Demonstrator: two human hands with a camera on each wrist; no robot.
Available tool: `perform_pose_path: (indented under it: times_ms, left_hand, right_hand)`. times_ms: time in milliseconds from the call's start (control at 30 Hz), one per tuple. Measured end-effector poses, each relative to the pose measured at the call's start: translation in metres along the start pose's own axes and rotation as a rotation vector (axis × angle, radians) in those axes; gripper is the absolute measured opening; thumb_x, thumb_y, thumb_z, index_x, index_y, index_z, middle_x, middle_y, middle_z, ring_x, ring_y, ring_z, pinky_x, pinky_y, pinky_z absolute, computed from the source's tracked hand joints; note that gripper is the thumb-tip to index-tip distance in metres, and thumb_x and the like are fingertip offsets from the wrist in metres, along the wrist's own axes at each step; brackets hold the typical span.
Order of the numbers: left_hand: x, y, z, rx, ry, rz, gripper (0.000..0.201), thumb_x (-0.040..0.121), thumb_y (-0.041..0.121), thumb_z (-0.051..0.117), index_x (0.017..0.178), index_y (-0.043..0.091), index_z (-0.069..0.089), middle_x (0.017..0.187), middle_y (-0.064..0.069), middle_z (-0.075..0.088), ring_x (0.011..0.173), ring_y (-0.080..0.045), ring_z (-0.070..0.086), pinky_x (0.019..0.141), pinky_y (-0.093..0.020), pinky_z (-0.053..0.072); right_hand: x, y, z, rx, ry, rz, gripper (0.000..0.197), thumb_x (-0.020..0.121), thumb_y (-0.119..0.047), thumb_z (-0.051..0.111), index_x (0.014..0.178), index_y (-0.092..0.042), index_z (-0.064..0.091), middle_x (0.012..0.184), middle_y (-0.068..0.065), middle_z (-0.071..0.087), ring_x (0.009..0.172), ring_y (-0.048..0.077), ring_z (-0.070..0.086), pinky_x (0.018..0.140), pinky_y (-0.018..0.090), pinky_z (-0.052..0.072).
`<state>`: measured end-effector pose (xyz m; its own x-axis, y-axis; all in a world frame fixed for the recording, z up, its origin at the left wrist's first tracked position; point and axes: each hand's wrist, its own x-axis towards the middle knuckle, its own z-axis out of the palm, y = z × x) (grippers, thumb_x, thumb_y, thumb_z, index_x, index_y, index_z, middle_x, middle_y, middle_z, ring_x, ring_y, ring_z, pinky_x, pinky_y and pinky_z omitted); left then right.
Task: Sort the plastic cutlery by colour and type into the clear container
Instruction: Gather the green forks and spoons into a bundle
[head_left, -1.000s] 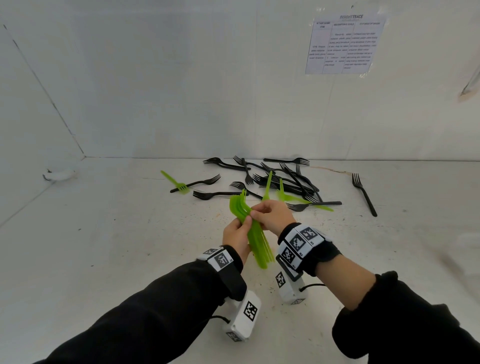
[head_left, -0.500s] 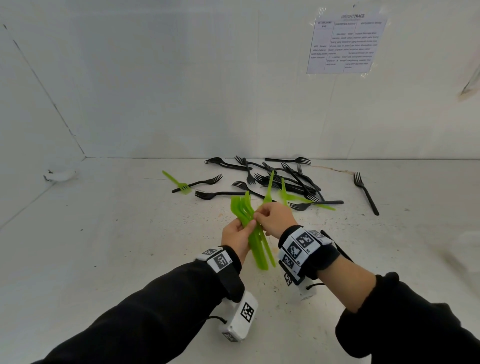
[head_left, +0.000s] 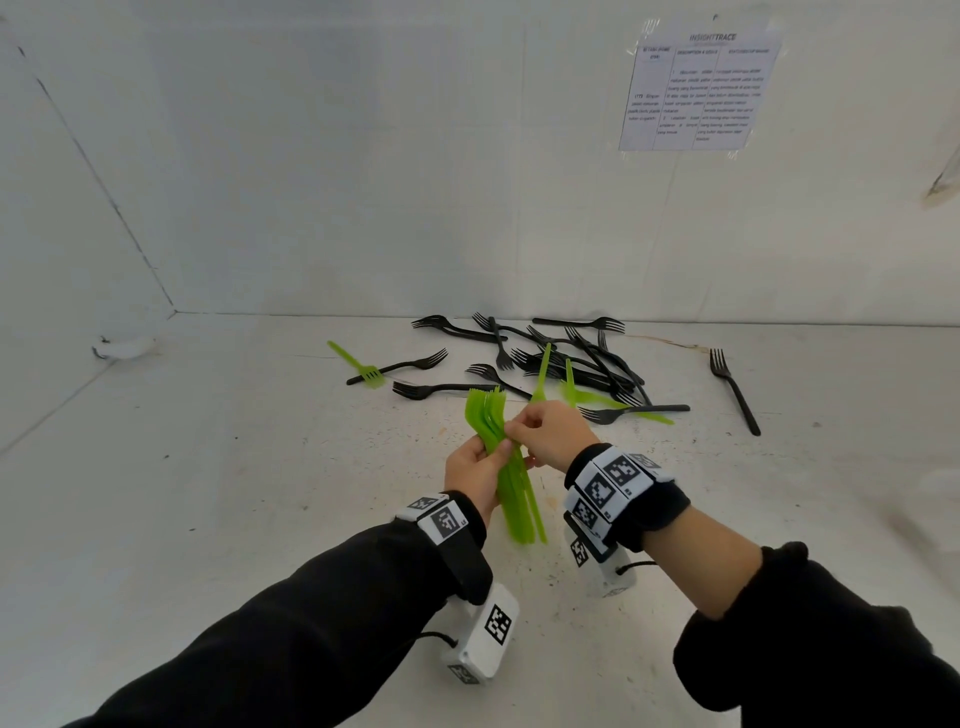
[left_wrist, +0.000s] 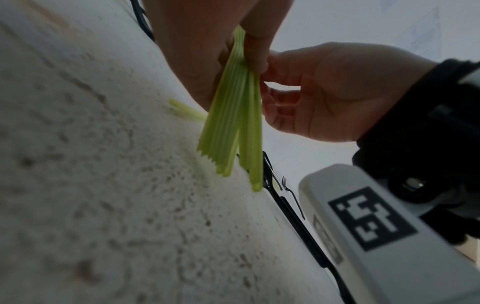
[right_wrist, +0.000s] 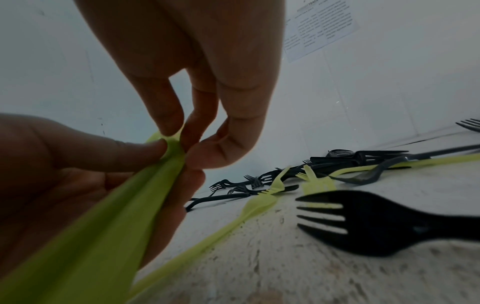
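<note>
Green forks are gathered in a bundle at the centre of the head view, tines up and handles slanting down to the lower right. The left hand grips the bundle round its middle, thumb on the near side and fingers curled behind. The right hand meets it from the right, thumb and fingertips pinched narrowly on the bundle just above the left thumb. In the left wrist view the handle ends fan out a little below the grip, hanging above the table without touching it.

Black forks lie in a loose, crossed pile in the middle of the frame, near the back wall. Three loose green forks lie in and on that pile, just beyond the right hand. Left of the pile, a green fork crosses a black one, and another black fork lies below them. A lone black fork lies apart at the right. In the right wrist view one black fork fills the lower right, tines pointing left.

A printed sheet is taped to the wall at the upper right. A small white object sits at the left, by the corner. Both wrists carry bands with black and white markers. No clear container shows in any view.
</note>
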<state>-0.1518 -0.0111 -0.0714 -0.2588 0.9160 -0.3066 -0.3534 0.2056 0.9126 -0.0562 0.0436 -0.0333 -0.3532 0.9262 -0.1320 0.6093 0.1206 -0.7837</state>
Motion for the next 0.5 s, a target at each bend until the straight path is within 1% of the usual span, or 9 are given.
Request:
perform_pose_path:
  times_ms: [33, 133, 167, 200, 233, 300, 367, 433, 500]
  left_hand:
    - [-0.001, 0.0, 0.0, -0.004, -0.005, -0.006, 0.015, 0.095, 0.006, 0.05, 0.099, 0.014, 0.061, 0.089, -0.006, 0.068, 0.079, -0.021, 0.067, 0.073, -0.037, 0.054]
    - [-0.002, 0.001, 0.0, -0.012, -0.009, -0.012, 0.015, 0.095, 0.004, 0.049, 0.094, 0.014, 0.061, 0.088, -0.006, 0.066, 0.076, -0.021, 0.065, 0.071, -0.034, 0.053]
    - [-0.002, 0.0, 0.0, -0.005, -0.008, -0.011, 0.016, 0.095, 0.003, 0.049, 0.093, 0.015, 0.061, 0.088, -0.006, 0.066, 0.076, -0.021, 0.064, 0.071, -0.035, 0.053]
    - [-0.002, 0.0, 0.0, 0.003, -0.009, -0.009, 0.016, 0.095, 0.004, 0.049, 0.092, 0.015, 0.061, 0.087, -0.006, 0.066, 0.075, -0.021, 0.063, 0.072, -0.036, 0.052]
    - [-0.002, 0.0, 0.0, 0.008, -0.011, -0.008, 0.016, 0.095, 0.004, 0.049, 0.092, 0.015, 0.061, 0.087, -0.006, 0.066, 0.074, -0.021, 0.062, 0.073, -0.036, 0.051]
    - [-0.002, 0.001, 0.0, 0.01, -0.011, -0.009, 0.015, 0.095, 0.004, 0.049, 0.092, 0.014, 0.061, 0.087, -0.007, 0.065, 0.073, -0.021, 0.061, 0.073, -0.036, 0.051]
    - [-0.002, 0.003, 0.0, 0.015, -0.024, -0.014, 0.016, 0.095, 0.003, 0.049, 0.093, 0.014, 0.061, 0.087, -0.006, 0.065, 0.073, -0.021, 0.061, 0.072, -0.035, 0.051]
    - [-0.005, 0.005, 0.001, 0.024, -0.063, -0.022, 0.017, 0.095, 0.002, 0.048, 0.095, 0.014, 0.06, 0.088, -0.004, 0.065, 0.073, -0.021, 0.062, 0.071, -0.035, 0.051]
    - [-0.006, 0.005, 0.002, 0.027, -0.091, -0.035, 0.016, 0.095, 0.002, 0.048, 0.097, 0.012, 0.06, 0.088, -0.004, 0.065, 0.073, -0.021, 0.062, 0.073, -0.035, 0.051]
  right_hand:
    - [0.0, 0.001, -0.001, -0.007, -0.003, -0.008, 0.019, 0.091, -0.023, 0.057, 0.072, -0.018, 0.055, 0.069, -0.008, 0.052, 0.056, 0.009, 0.056, 0.057, 0.021, 0.051]
    - [0.003, 0.003, -0.005, -0.074, -0.031, -0.017, 0.018, 0.088, -0.026, 0.06, 0.072, -0.021, 0.055, 0.069, -0.011, 0.05, 0.059, 0.001, 0.046, 0.053, 0.015, 0.037]
    - [0.004, 0.004, -0.006, -0.069, -0.057, 0.002, 0.017, 0.088, -0.028, 0.061, 0.073, -0.022, 0.055, 0.072, -0.01, 0.053, 0.063, 0.002, 0.047, 0.055, 0.015, 0.038]
    - [0.005, 0.003, -0.007, -0.032, -0.083, 0.022, 0.012, 0.088, -0.028, 0.061, 0.079, -0.021, 0.057, 0.08, -0.007, 0.057, 0.07, 0.005, 0.051, 0.059, 0.016, 0.042]
    - [0.004, 0.002, -0.007, 0.033, -0.107, 0.047, 0.011, 0.088, -0.027, 0.062, 0.092, -0.017, 0.059, 0.091, -0.002, 0.06, 0.08, 0.009, 0.055, 0.065, 0.02, 0.045]
    - [0.005, 0.001, -0.006, 0.183, -0.121, 0.085, 0.036, 0.089, -0.023, 0.061, 0.121, -0.01, 0.051, 0.116, 0.007, 0.059, 0.095, 0.016, 0.057, 0.077, 0.028, 0.051]
    - [0.005, -0.001, -0.002, 0.334, -0.125, 0.093, 0.06, 0.09, -0.023, 0.06, 0.141, -0.009, 0.032, 0.127, 0.01, 0.056, 0.102, 0.02, 0.059, 0.091, 0.033, 0.05]
    - [0.007, -0.002, 0.003, 0.348, -0.111, 0.078, 0.067, 0.09, -0.027, 0.06, 0.146, -0.017, 0.024, 0.128, 0.011, 0.057, 0.108, 0.025, 0.06, 0.101, 0.041, 0.046]
    - [0.01, -0.004, 0.005, 0.299, -0.098, 0.059, 0.059, 0.089, -0.027, 0.06, 0.142, -0.018, 0.033, 0.126, 0.012, 0.058, 0.107, 0.025, 0.06, 0.101, 0.045, 0.046]
